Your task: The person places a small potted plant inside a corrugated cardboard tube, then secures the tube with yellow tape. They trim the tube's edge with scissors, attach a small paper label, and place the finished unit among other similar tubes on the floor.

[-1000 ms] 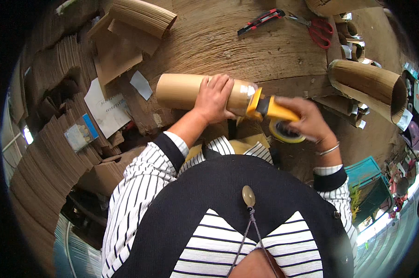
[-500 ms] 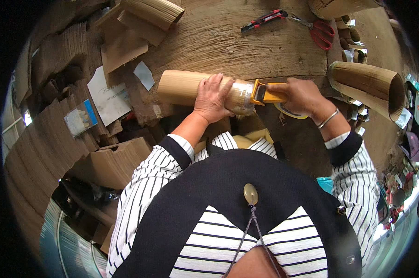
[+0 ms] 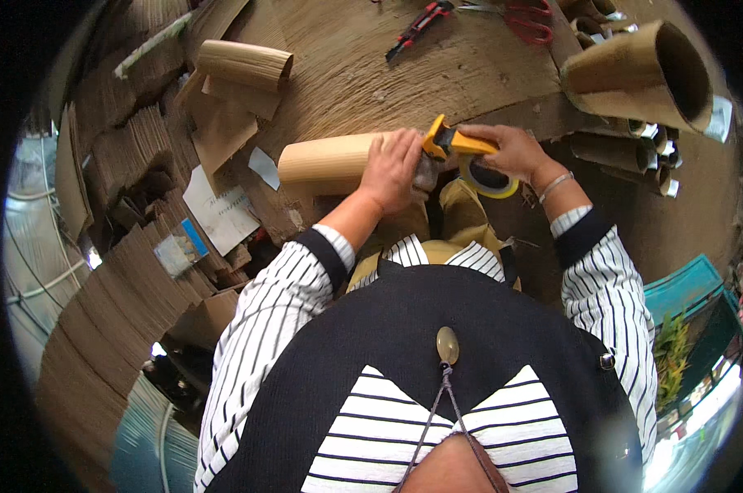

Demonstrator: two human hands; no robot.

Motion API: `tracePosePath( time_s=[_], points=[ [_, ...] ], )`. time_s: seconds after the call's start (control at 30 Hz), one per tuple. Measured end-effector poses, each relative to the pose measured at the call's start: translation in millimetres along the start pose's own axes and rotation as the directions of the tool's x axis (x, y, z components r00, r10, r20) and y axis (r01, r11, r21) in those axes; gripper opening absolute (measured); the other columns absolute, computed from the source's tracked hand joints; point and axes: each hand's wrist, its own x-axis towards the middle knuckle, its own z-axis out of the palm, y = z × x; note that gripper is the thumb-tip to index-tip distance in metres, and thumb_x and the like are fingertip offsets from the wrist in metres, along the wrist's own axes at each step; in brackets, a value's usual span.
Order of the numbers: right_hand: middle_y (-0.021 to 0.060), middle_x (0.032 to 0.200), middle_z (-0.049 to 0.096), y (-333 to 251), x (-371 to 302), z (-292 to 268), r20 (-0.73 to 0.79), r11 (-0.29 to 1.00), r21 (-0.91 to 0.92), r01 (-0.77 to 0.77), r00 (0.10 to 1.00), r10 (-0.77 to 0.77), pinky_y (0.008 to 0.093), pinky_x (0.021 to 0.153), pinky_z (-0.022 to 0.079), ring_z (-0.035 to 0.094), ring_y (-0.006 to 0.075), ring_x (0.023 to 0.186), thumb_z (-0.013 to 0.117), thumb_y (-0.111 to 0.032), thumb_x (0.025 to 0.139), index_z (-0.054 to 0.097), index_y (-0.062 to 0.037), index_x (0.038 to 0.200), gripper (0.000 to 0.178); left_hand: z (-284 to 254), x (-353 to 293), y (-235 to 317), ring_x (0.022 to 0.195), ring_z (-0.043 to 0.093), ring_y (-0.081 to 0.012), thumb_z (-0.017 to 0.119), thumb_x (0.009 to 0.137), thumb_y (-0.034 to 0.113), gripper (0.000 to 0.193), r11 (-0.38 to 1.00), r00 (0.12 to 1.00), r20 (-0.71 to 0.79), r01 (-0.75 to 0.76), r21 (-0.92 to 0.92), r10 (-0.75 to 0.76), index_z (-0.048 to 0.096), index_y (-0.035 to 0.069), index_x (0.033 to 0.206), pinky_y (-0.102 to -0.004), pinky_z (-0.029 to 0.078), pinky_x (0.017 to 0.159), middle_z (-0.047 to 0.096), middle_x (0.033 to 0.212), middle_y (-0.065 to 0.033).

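Lying crosswise in front of me is a tan ribbed cardboard tube (image 3: pixel 326 160). My left hand (image 3: pixel 392 171) is closed over its right end, fingers on top and nearly hiding that end. Clear tape wraps the tube beside my fingers. In my right hand (image 3: pixel 519 156) is a yellow tape dispenser (image 3: pixel 468 145), gripped by its handle. Its head sits right beside my left fingertips, tilted above the taped end. Below the handle hangs the tape roll (image 3: pixel 493 182), with a yellow rim.
A red-and-black box cutter (image 3: pixel 419 31) and red-handled scissors (image 3: pixel 529 20) lie at the far side. Another rolled tube (image 3: pixel 244 64) rests far left, near stacked cardboard sheets (image 3: pixel 92 304) and a white paper (image 3: pixel 219 212). To the right stands a large tube (image 3: pixel 626 78) among several smaller ones.
My left hand has slid right along the tube to its taped end. The dispenser has tipped up and moved left, close to my left fingers. The whole view has also shifted.
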Motion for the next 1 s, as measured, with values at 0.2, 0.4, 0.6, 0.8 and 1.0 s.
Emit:
tracePosePath(
  time_s=[0.2,0.4,0.6,0.8,1.0],
  points=[
    [0.005,0.118,0.062,30.0,28.6,15.6,0.024,0.776,0.626,-0.07,0.997,0.071,0.0271,0.082,0.05,0.061,0.0136,0.094,0.065,-0.008,0.08,0.052,-0.0086,0.135,0.056,-44.2,66.3,-23.9,0.118,0.052,-0.0304,0.087,0.051,0.045,0.095,0.938,0.964,0.243,0.182,-0.294,-0.111,0.047,0.014,0.132,-0.039,0.042,0.099,0.055,0.127,-0.0121],
    [0.0048,0.124,0.056,57.3,-84.8,70.9,0.045,0.519,0.846,-0.119,0.987,0.154,0.023,0.084,0.047,0.054,0.0092,0.096,0.062,-0.003,0.079,0.047,-0.0055,0.138,0.062,-20.9,85.8,-44.8,0.119,0.054,-0.026,0.085,0.053,0.051,0.091,0.825,0.898,0.4,0.363,-0.432,-0.186,0.052,0.015,0.13,-0.0346,0.043,0.099,0.059,0.126,-0.0088],
    [0.0132,0.134,0.052,39.4,-172.5,94.0,0.033,0.687,0.709,-0.159,0.981,0.193,0.0297,0.094,0.046,0.057,0.0202,0.112,0.066,-0.006,0.076,0.049,-0.004,0.136,0.062,-21.1,78.5,-38.4,0.115,0.057,-0.0271,0.084,0.053,0.052,0.088,0.82,0.912,0.356,0.357,-0.447,-0.204,0.055,0.013,0.126,-0.0356,0.045,0.096,0.062,0.12,-0.0105],
    [0.0144,0.111,0.063,-13.0,-10.4,92.2,0.362,0.875,0.413,-0.252,0.927,0.097,0.0286,0.082,0.05,0.062,0.0168,0.091,0.069,-0.015,0.076,0.051,-0.0006,0.133,0.062,-6.5,97.9,-53.8,0.111,0.06,-0.0275,0.084,0.055,0.053,0.089,0.771,0.916,0.384,0.329,-0.545,-0.119,0.055,0.008,0.126,-0.0356,0.046,0.093,0.064,0.118,-0.0128],
    [0.0135,0.103,0.066,-26.7,6.7,87.6,0.283,0.859,0.49,-0.15,0.959,0.006,0.0274,0.077,0.05,0.062,0.015,0.083,0.072,-0.013,0.073,0.058,0.0026,0.123,0.055,-5.1,109.1,-86.8,0.115,0.056,-0.0232,0.084,0.064,0.046,0.088,0.658,0.9,0.435,0.349,-0.668,-0.036,0.049,0.005,0.134,-0.0332,0.044,0.098,0.059,0.125,-0.014]
  ],
)
